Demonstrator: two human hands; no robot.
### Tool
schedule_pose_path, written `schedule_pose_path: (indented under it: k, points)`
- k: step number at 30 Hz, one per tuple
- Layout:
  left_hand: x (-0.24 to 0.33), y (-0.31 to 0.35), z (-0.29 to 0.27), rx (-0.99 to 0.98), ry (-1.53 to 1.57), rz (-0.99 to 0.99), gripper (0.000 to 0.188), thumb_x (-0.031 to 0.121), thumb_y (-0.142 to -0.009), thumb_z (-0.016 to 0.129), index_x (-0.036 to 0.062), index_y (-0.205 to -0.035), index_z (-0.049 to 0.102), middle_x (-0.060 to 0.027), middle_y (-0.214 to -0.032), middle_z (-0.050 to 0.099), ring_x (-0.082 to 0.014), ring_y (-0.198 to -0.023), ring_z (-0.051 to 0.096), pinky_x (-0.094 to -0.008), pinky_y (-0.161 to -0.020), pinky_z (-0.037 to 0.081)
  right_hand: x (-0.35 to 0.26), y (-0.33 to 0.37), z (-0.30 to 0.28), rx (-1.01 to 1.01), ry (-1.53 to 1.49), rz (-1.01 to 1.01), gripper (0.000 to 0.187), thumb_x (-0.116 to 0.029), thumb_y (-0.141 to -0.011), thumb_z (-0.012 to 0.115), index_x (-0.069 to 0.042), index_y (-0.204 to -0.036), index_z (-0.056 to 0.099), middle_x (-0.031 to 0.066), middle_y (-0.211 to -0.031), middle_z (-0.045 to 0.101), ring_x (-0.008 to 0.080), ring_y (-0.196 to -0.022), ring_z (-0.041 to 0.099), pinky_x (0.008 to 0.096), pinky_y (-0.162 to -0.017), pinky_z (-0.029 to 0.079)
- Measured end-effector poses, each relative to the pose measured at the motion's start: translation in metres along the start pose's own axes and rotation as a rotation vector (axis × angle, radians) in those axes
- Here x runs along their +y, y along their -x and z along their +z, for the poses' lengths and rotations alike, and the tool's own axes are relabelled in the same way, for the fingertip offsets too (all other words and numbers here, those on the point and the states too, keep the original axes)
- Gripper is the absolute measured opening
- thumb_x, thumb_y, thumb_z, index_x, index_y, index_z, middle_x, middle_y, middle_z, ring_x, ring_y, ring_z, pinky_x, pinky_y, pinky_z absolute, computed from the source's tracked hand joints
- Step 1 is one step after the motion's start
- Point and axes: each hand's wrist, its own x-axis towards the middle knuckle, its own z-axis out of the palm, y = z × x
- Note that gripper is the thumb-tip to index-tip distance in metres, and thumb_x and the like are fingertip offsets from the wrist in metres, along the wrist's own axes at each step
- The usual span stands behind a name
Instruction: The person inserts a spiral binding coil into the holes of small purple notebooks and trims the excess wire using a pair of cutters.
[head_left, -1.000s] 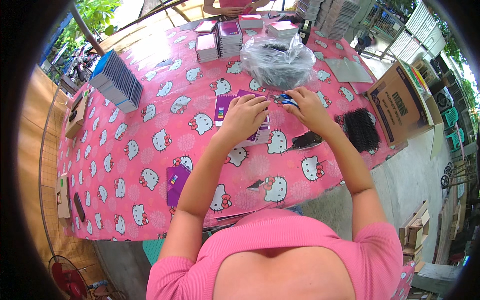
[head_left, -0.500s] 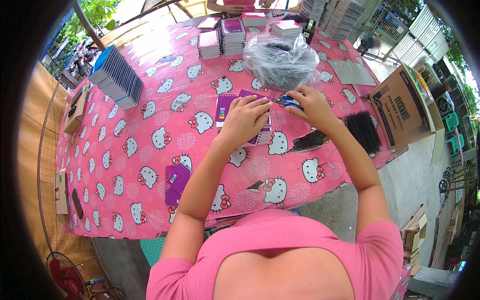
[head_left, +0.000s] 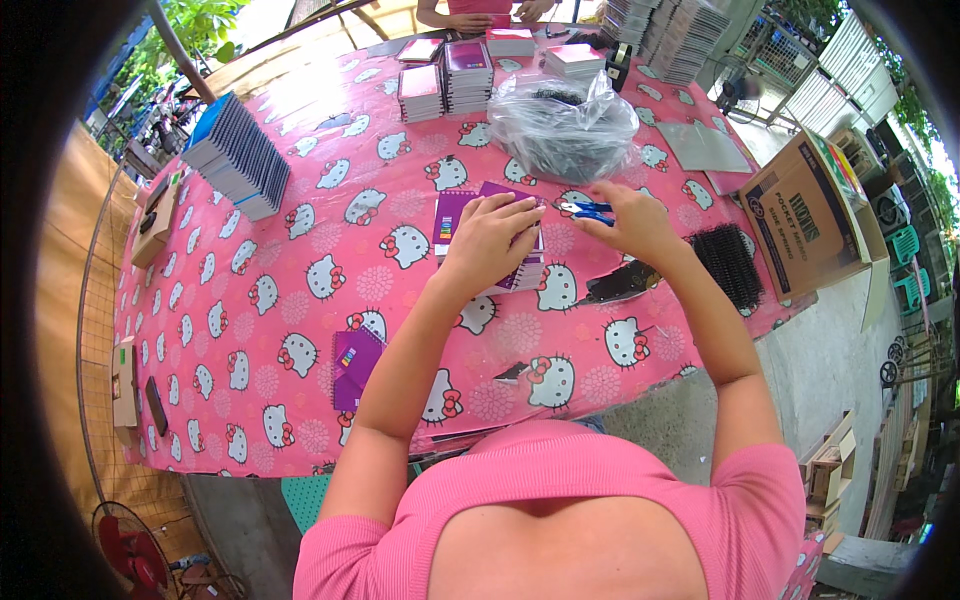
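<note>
My left hand lies palm down on a small stack of purple spiral notebooks, its fingers stretched toward the stack's right side. It covers much of the top cover. Just to the right, my right hand is closed around blue-handled pliers. The jaws point left toward my left fingertips, with a small gap between. Nearer me, beside my left forearm, lie loose purple notebooks.
Beyond my hands sits a clear plastic bag with dark contents. Black spiral coils lie beside my right forearm, near a cardboard box. A tall notebook stack stands far left. Across the table are another person's hands.
My right hand has drawn the pliers slightly right, away from my left fingertips and the notebook edge. My left hand stays on the stack.
</note>
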Motion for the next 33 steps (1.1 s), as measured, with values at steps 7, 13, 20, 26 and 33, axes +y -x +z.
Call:
schedule_pose_path:
  k: [7, 13, 20, 26, 33]
  points:
    - [0.000, 0.000, 0.000, 0.003, -0.005, -0.003, 0.028, 0.020, -0.088, 0.059, 0.0113, -0.114, 0.068, -0.0049, -0.119, 0.065, -0.0267, -0.116, 0.054, -0.0423, -0.101, 0.036, 0.004, -0.010, -0.007, 0.209, 0.020, -0.272, 0.041, -0.037, -0.072, 0.077, -0.009, -0.098, 0.065, 0.0090, -0.089, 0.060, 0.0300, -0.080, 0.062, 0.0397, -0.067, 0.050]
    - [0.000, 0.000, 0.001, 0.019, 0.004, -0.002, 0.028, 0.020, -0.088, 0.059, 0.0104, -0.113, 0.068, -0.0046, -0.117, 0.065, -0.0264, -0.115, 0.055, -0.0418, -0.101, 0.037, 0.000, -0.013, -0.010, 0.127, -0.044, -0.187, 0.038, -0.036, -0.071, 0.077, -0.008, -0.095, 0.065, 0.0083, -0.089, 0.061, 0.0288, -0.080, 0.063, 0.0384, -0.067, 0.050]
    - [0.000, 0.000, 0.001, 0.018, -0.015, -0.002, 0.028, 0.020, -0.088, 0.059, 0.0108, -0.112, 0.068, -0.0042, -0.117, 0.066, -0.0261, -0.115, 0.055, -0.0415, -0.101, 0.037, 0.001, -0.016, -0.010, 0.137, -0.008, -0.232, 0.037, -0.036, -0.071, 0.077, -0.008, -0.093, 0.065, 0.0081, -0.088, 0.061, 0.0285, -0.079, 0.063, 0.0380, -0.067, 0.050]
    - [-0.002, 0.000, 0.001, 0.006, -0.012, 0.012, 0.028, 0.021, -0.088, 0.059, 0.0117, -0.113, 0.068, -0.0039, -0.118, 0.065, -0.0257, -0.115, 0.055, -0.0417, -0.101, 0.037, -0.006, -0.014, -0.025, 0.078, -0.010, -0.154, 0.038, -0.038, -0.072, 0.075, -0.008, -0.090, 0.062, 0.0099, -0.088, 0.058, 0.0307, -0.083, 0.062, 0.0431, -0.071, 0.049]
    - [0.000, 0.000, 0.001, 0.010, -0.021, -0.004, 0.028, 0.020, -0.088, 0.059, 0.0116, -0.113, 0.068, -0.0037, -0.117, 0.066, -0.0261, -0.115, 0.055, -0.0421, -0.100, 0.037, -0.005, -0.022, -0.017, 0.152, 0.055, -0.261, 0.039, -0.037, -0.071, 0.076, -0.006, -0.091, 0.063, 0.0101, -0.087, 0.060, 0.0298, -0.080, 0.062, 0.0391, -0.069, 0.049]
